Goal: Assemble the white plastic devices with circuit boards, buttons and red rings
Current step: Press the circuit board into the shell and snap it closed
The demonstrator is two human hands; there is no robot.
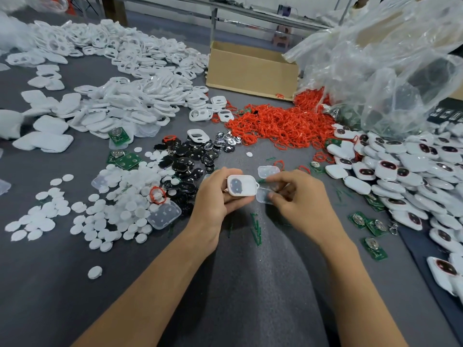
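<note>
Shell heap (130, 106) lies far left, ring pile (280, 126) centre before the box (250, 71), finished devices (406, 171) right.

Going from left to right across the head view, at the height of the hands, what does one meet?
From the left: white discs, clear tray, left hand, white casing, clear cover, right hand, pile of finished devices.

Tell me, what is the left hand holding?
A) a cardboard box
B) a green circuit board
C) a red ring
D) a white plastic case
D: the left hand grips the white plastic case, while the right hand pinches a clear plastic piece.
</note>
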